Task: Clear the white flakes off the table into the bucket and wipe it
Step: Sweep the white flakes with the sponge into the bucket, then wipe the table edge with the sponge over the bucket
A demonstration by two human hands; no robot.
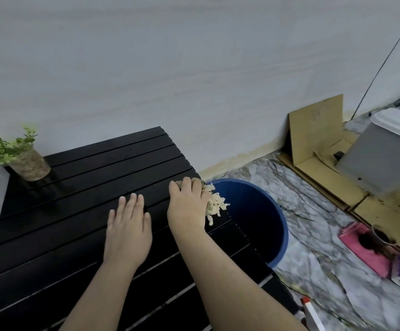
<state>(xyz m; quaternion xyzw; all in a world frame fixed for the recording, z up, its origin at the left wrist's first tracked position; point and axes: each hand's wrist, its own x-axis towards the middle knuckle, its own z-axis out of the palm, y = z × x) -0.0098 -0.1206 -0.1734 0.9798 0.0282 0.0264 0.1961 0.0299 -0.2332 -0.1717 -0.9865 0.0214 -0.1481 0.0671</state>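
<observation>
Right hand (188, 206) grips cloth (214, 204) at bench (62, 235) edge, over bucket (261, 211) so flakes drop in; left hand (128, 235) flat, empty, bracing.

The bucket (261, 220) stands on the floor (318, 278) just right of the table (62, 235). A potted plant (24, 161) sits at the table's far left. Both hands rest on the table, the left hand (128, 232) left of the right hand (189, 206), which lies at the right edge beside the bucket.
</observation>
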